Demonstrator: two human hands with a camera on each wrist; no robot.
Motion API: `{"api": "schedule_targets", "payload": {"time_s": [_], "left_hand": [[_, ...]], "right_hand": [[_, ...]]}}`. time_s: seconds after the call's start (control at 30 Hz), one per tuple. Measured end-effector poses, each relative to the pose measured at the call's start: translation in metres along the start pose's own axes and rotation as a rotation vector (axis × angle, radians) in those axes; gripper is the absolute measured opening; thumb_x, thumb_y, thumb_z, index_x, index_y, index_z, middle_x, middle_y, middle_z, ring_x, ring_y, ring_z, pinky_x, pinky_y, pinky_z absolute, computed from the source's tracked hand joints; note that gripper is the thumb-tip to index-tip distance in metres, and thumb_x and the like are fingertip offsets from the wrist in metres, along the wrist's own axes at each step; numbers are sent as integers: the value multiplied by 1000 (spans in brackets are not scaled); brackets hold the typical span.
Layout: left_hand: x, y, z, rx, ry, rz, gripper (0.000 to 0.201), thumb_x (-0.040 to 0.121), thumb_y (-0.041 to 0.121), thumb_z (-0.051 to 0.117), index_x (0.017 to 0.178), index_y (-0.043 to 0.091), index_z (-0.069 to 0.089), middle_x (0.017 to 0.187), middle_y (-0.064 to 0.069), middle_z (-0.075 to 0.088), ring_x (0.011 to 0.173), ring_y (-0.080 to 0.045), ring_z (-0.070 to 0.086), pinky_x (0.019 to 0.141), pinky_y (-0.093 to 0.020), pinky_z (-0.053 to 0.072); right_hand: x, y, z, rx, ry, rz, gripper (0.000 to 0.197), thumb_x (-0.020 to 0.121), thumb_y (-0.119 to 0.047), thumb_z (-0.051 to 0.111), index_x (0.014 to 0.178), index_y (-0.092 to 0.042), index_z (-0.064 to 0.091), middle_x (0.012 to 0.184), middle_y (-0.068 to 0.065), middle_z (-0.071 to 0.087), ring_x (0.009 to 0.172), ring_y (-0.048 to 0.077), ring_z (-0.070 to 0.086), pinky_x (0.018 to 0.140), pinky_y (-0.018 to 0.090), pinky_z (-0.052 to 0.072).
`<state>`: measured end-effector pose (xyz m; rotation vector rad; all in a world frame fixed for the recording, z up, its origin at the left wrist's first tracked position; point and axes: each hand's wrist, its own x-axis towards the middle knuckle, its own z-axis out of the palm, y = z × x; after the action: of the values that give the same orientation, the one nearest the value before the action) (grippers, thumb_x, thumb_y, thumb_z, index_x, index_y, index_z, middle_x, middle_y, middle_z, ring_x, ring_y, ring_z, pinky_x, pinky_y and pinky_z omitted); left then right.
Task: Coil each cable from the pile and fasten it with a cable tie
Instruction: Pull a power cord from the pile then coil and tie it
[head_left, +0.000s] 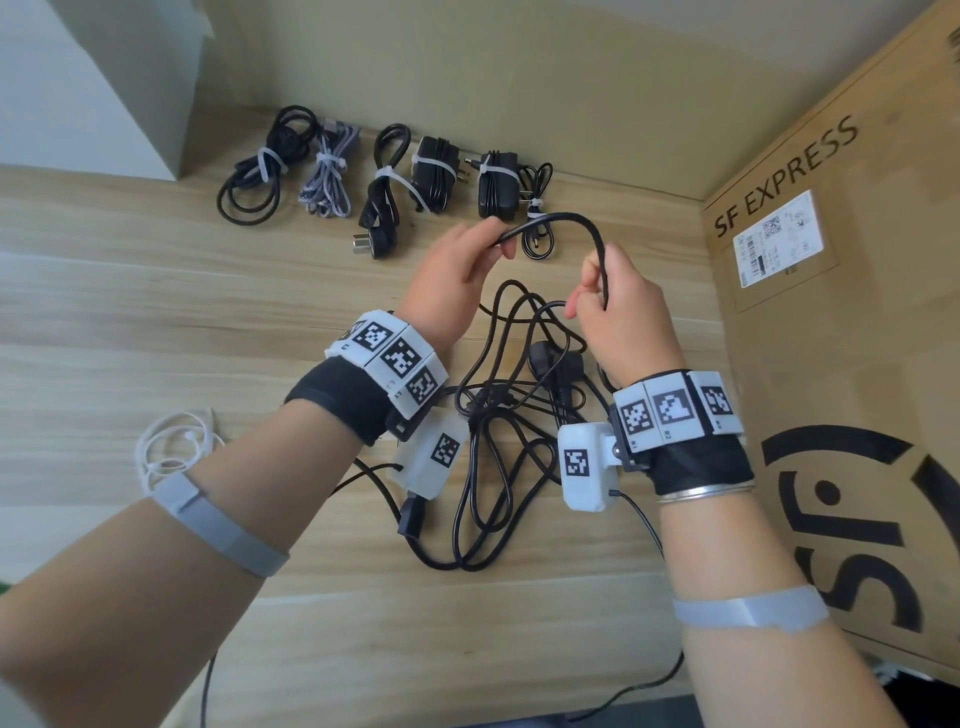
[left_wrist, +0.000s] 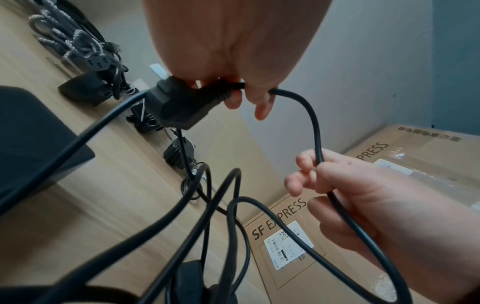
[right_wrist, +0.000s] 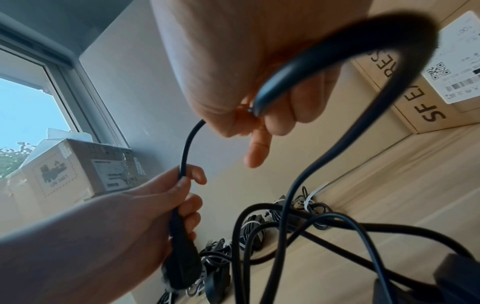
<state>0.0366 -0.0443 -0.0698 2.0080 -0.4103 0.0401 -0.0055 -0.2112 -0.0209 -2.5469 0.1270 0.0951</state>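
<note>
Left hand (head_left: 452, 275): grip clamped on the black cable (head_left: 576, 221) at its plug end (left_wrist: 182, 102); fingers curled round the plug's neck, plug body hanging below the grip in the left wrist view.

Right hand (head_left: 621, 306): grip clamped on the same black cable a short way along; thumb and fingers pinch it, little finger (right_wrist: 255, 152) sticking out free.

Black cable, held span: arches upward between the two grips in a short hump, both grips raised above the counter (head_left: 156, 322). Past the right grip the cable drops down toward the pile.

Cable pile (head_left: 498, 436): loose tangle of black cable lying on the counter directly below and between the two grips, running toward the person; a black plug (head_left: 556, 361) lies in it under the right grip.

Tied bundles, beyond the grips along the wall edge, in a row: black coil (head_left: 254, 176) with a white cable tie (head_left: 272, 158); grey braided cable (head_left: 327, 179), tied; black power lead (head_left: 384, 192), tied; two black adapters (head_left: 436, 171) (head_left: 498, 184), each tied.

White cord (head_left: 171, 447): loose on the counter, well left of the left grip, beside the forearm.

Cardboard box (head_left: 841, 332): printed SF EXPRESS, standing right of the right grip, with a white shipping label (head_left: 779, 239).
</note>
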Motion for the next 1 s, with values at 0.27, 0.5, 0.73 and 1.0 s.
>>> {"api": "schedule_targets", "payload": {"time_s": [0.27, 0.5, 0.73, 1.0], "left_hand": [[0, -1, -9, -286, -103, -262, 24, 89, 1, 52, 76, 22, 54, 82, 10, 53, 92, -22, 66, 63, -15, 48], [-6, -14, -8, 77, 7, 51, 20, 79, -14, 45, 73, 0, 57, 83, -4, 42, 79, -20, 47, 74, -15, 39], [-11, -14, -7, -45, -90, -257, 15, 96, 8, 36, 101, 17, 48, 78, -5, 60, 79, -29, 62, 72, -40, 51], [-9, -16, -13, -275, -77, -347, 28, 97, 8, 36, 76, 24, 49, 52, 7, 58, 69, -31, 63, 78, -47, 51]], "right_hand": [[0, -4, 11, 35, -32, -40, 17, 89, -6, 37, 95, -22, 42, 72, -1, 64, 55, 9, 54, 60, 27, 44], [-2, -7, 14, 3, -17, -133, 17, 88, -5, 36, 93, -19, 45, 57, 3, 49, 51, 23, 46, 53, 34, 40], [2, -9, 21, 11, -29, -78, 18, 89, -6, 34, 98, -16, 46, 53, -2, 37, 47, 19, 37, 51, 30, 31], [4, -9, 30, 47, -91, -44, 27, 93, -9, 33, 113, -20, 47, 66, 10, 55, 53, 23, 46, 57, 35, 41]]}}
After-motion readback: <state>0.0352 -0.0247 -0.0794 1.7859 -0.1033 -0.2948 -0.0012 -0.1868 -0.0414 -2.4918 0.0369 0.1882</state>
